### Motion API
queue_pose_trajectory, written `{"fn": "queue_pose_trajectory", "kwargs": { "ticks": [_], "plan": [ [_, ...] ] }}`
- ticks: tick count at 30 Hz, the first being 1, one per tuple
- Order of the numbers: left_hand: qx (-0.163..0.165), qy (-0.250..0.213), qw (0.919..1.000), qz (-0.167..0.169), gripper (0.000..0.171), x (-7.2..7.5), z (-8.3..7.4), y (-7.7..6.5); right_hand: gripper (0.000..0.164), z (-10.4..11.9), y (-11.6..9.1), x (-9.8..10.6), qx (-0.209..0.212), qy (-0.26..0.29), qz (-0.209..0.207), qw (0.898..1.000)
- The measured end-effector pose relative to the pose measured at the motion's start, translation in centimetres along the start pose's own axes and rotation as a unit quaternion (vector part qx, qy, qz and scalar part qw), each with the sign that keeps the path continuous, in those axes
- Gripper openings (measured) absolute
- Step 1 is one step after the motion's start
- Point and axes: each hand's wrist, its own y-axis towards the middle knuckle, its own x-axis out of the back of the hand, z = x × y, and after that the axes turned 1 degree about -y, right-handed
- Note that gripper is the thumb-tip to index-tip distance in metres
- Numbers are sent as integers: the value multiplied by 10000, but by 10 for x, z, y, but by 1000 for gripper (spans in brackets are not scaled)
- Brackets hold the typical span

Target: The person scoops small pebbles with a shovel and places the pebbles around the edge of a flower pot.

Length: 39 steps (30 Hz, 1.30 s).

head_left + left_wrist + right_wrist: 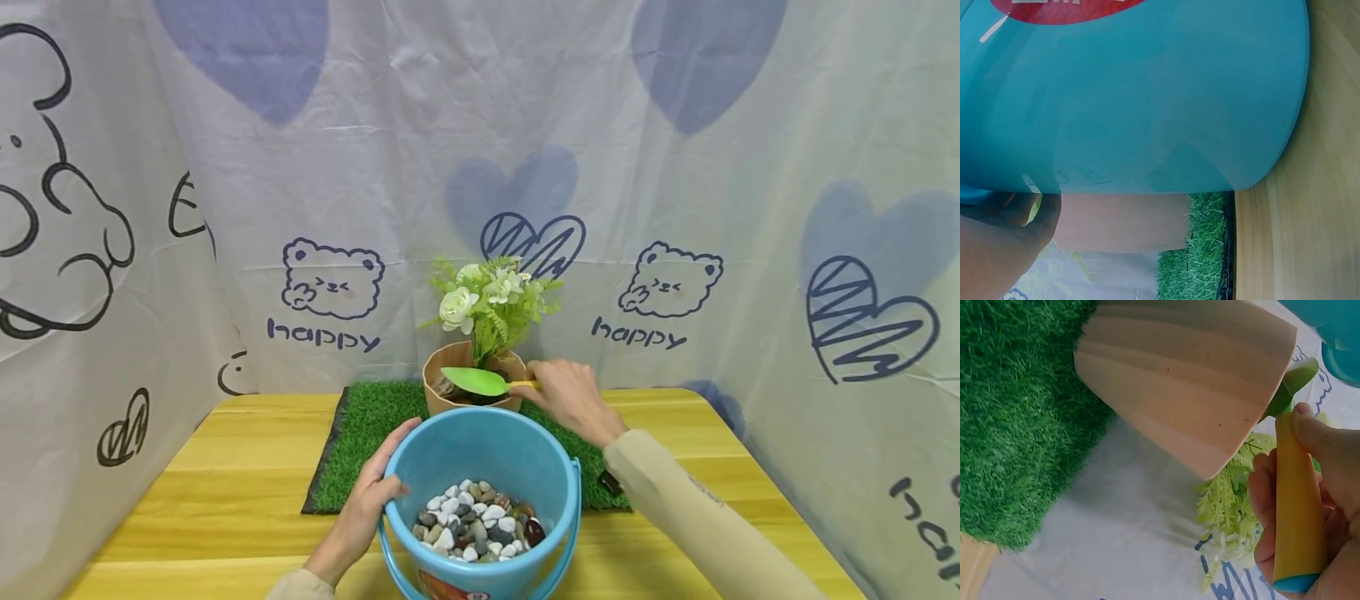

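A blue bucket [558, 450] stands at the table's front, with several white, grey and brown pebbles [480, 521] in its bottom. My left hand [367, 492] grips its left rim, thumb over the edge and fingers along the outer wall. My right hand [573, 396] holds a small trowel by its yellow handle [1300, 506]. The trowel's green blade [474, 381] lies level over the mouth of a tan flowerpot [442, 407], behind the bucket. White flowers with green leaves [487, 300] rise from the pot. The blade partly hides what is inside it.
Under the flowerpot lies a green artificial grass mat [352, 450] on a yellow wood-grain table [195, 483]. A printed white curtain [405, 192] hangs close behind the pot and at both sides. The bucket's handle [573, 533] hangs down at the front.
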Motion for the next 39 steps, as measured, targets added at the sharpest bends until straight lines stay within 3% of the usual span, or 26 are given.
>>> {"fn": "queue_pose_trajectory", "kwargs": {
  "ticks": [14,23,31,39],
  "plan": [
    [-11,4,10000,37,78,-1,0,1,23,-7,-25,-5,214,192,-95,9995],
    [-72,87,9999,69,78,0,-2,2,29,-17,-50,-2,-151,394,232,9988],
    [-69,100,9999,110,78,0,-2,2,23,-25,-67,1,-402,898,640,9931],
    [68,25,9999,113,78,0,-2,0,23,-34,-83,-2,-509,1082,534,9914]
  ]
}}
